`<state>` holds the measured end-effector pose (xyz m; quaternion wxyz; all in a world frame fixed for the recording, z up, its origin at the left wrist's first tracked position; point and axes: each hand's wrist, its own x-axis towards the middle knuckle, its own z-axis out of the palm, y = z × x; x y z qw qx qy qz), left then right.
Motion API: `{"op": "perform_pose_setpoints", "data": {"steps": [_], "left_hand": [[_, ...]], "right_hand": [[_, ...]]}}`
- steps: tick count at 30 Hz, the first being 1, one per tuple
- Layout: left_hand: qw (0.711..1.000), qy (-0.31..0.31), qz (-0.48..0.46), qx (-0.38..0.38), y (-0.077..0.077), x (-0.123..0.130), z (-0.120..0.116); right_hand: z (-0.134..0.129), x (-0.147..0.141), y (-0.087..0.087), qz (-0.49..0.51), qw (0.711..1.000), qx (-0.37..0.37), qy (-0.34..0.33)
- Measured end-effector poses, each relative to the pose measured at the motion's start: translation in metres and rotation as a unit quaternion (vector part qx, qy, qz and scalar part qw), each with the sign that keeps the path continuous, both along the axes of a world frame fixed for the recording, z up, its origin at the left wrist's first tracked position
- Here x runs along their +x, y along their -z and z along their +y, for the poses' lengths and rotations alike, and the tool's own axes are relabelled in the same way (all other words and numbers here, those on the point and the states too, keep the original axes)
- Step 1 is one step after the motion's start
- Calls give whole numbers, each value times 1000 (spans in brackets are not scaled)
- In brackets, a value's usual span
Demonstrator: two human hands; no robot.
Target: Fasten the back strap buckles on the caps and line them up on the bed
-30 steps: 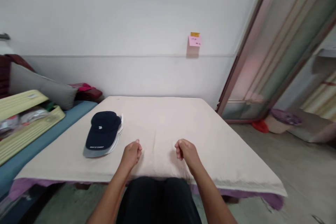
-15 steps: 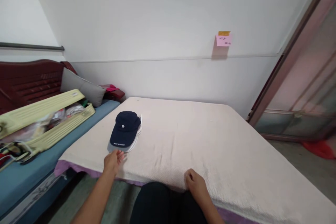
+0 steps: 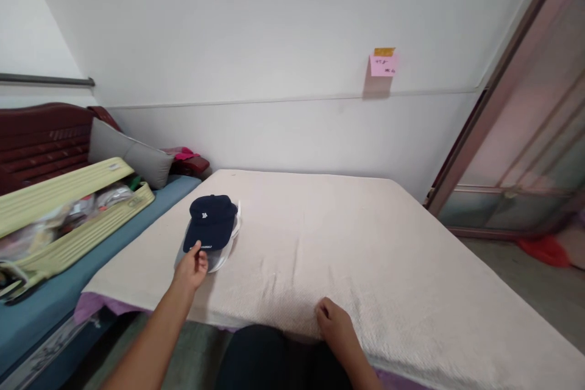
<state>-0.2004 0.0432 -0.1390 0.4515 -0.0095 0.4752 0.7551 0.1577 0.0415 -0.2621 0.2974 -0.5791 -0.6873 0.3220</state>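
Observation:
A navy baseball cap [image 3: 212,222] with a small white emblem and white lettering on its brim sits on top of other caps near the left side of the cloth-covered table [image 3: 356,244]. Grey and white brims [image 3: 221,256] show from under it. My left hand [image 3: 191,269] pinches the front edge of the navy brim, thumb on top and fingers curled beneath. At the table's near edge, my right hand [image 3: 335,322] rests in a loose fist, with nothing seen in it.
On the left is a blue-covered bench [image 3: 59,268] with a grey pillow [image 3: 130,152] and a pale yellow open container [image 3: 95,237] of bagged items. A white wall [image 3: 274,49] with a pink note [image 3: 382,65] stands behind. To the right is a framed glass door [image 3: 516,134].
My left hand has moved forward from the front of the brims and closed on the navy brim. That brim now sits slightly further back, baring more of the caps below. My right hand stays put.

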Motion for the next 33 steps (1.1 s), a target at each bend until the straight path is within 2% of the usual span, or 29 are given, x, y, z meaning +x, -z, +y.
{"op": "perform_pose_setpoints", "data": {"steps": [2,4,6,8,12,13,15,17,19,21,22,25,27,29,31,33], "left_hand": [[999,19,-13,48,-8,13,2],[995,45,-21,88,-14,32,1],[990,84,-29,110,-15,57,-1],[985,122,-36,119,-11,86,-3],[969,219,-25,116,11,150,-9],[962,246,-11,117,19,165,-11],[946,309,20,100,36,187,-17],[917,390,46,63,53,197,-22],[873,482,55,41,64,196,-19],[829,555,27,56,69,187,-7],[814,577,-3,73,69,182,3],[794,587,-95,124,62,172,41],[803,565,-125,140,58,171,64],[841,512,-127,123,56,173,79],[882,452,-113,66,56,174,85],[906,410,-106,13,56,172,87]], "right_hand": [[-1,-6,-4,47,999,-23,-3],[1,-15,-11,142,986,-89,-17],[7,-24,-21,261,951,-164,-27],[19,-32,-36,367,910,-194,-15],[54,-34,-76,560,806,-190,19],[62,-30,-85,600,778,-184,6],[76,-16,-94,667,728,-159,-20],[84,3,-95,694,701,-162,-16],[86,24,-89,699,696,-164,17],[85,41,-82,699,697,-154,47],[85,47,-80,701,694,-152,55],[84,55,-78,705,685,-174,58],[83,51,-77,697,687,-199,48],[80,43,-74,680,698,-223,23],[76,36,-69,663,707,-244,-12],[70,31,-64,645,710,-274,-61]]}}
